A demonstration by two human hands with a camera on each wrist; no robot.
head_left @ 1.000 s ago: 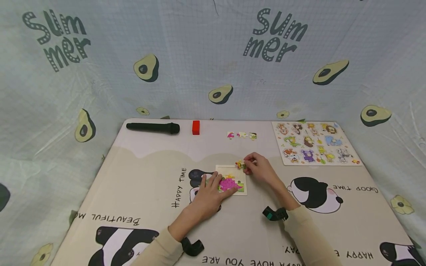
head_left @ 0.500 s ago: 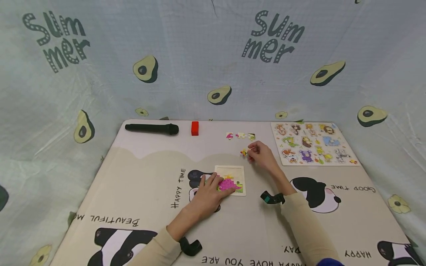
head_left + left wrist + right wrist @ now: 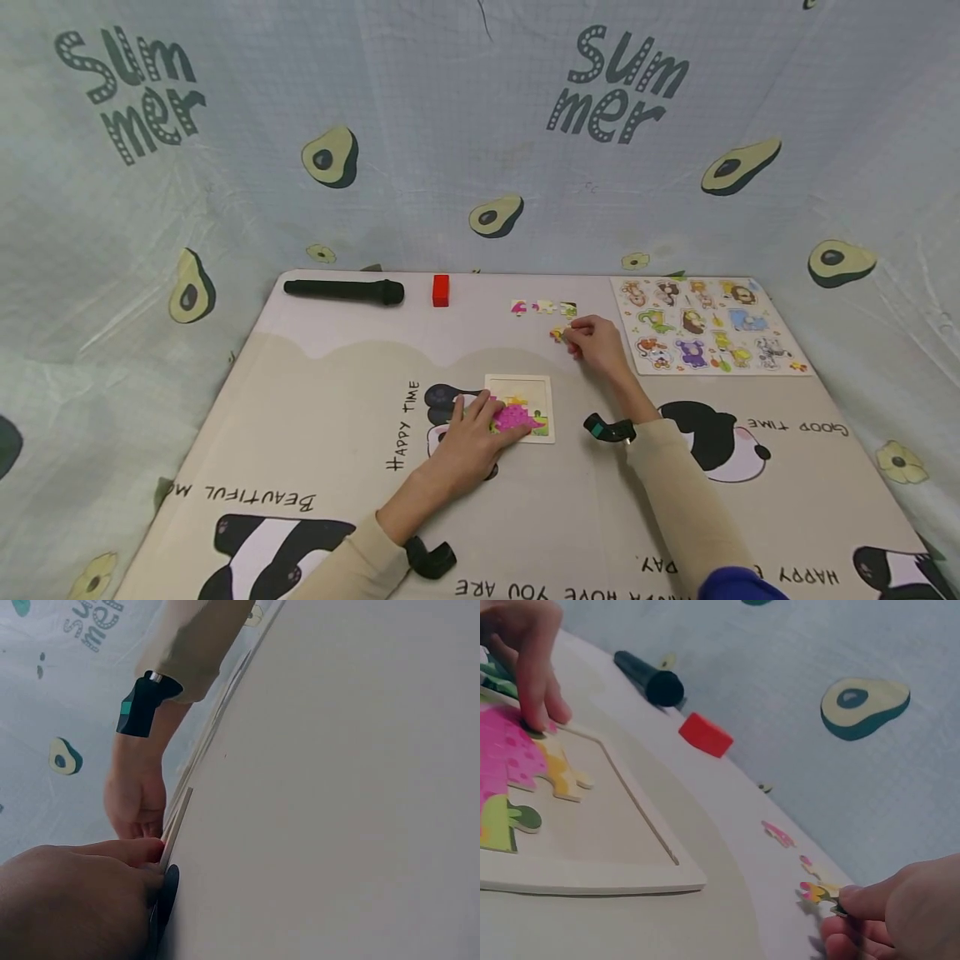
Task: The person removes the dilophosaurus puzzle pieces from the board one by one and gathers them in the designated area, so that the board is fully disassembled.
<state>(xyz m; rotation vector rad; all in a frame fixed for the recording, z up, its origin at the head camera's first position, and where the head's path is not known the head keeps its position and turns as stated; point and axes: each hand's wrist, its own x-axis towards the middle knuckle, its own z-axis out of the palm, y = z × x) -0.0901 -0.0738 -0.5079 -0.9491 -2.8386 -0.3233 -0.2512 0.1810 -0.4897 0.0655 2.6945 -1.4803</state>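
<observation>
A square wooden puzzle frame [image 3: 552,408] holds joined pink, yellow and green pieces [image 3: 514,417]; bare wood shows along its far side. My left hand [image 3: 468,437] lies over the frame's left part, fingers extended and resting on it and the pieces. My right hand [image 3: 598,346] pinches a small colourful puzzle piece [image 3: 557,334] between thumb and fingertips, beyond the frame and to its right. In the right wrist view this piece [image 3: 814,891] appears slightly above the table. Three loose pieces [image 3: 545,307] lie in a row just beyond the right hand.
A black microphone-shaped object [image 3: 343,290] and a red block [image 3: 441,291] lie along the table's far edge. On the right is a board with animal pictures [image 3: 712,325]. A patterned curtain [image 3: 420,125] hangs behind the table [image 3: 315,417].
My right hand has moved away from the puzzle frame toward the row of loose pieces, still pinching the small piece. My left hand has stayed on the frame.
</observation>
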